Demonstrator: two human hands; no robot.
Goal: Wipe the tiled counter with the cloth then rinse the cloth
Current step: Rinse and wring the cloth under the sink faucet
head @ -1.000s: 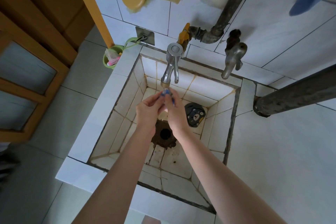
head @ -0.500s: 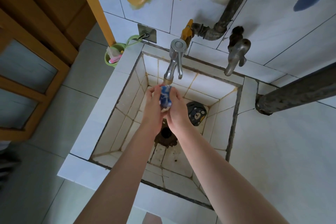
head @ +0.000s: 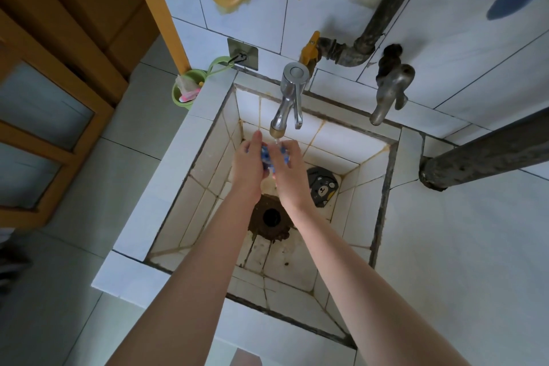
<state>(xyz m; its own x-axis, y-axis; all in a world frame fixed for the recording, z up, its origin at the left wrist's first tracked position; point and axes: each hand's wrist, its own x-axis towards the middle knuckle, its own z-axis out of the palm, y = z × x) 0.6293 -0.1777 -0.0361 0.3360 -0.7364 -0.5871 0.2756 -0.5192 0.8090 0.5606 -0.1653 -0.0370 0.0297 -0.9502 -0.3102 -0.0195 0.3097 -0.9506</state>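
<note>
A small blue and white cloth [head: 266, 155] is bunched between my two hands, right under the spout of the chrome tap [head: 289, 98], and water runs onto it. My left hand [head: 249, 165] presses it from the left and my right hand [head: 286, 171] from the right, both over the tiled sink [head: 205, 184]. Most of the cloth is hidden by my palms. The white tiled counter [head: 463, 261] lies to the right of the sink.
A second metal tap [head: 389, 85] sticks out of the wall at the right. A dark bear-print pad [head: 322, 186] lies in the sink near the open drain [head: 271, 217]. A green cup [head: 187, 89] hangs at the sink's left corner. A thick pipe [head: 487, 154] crosses above the counter.
My hands have shifted a little against each other with the cloth held under the tap. The cloth shows more between them than a second ago.
</note>
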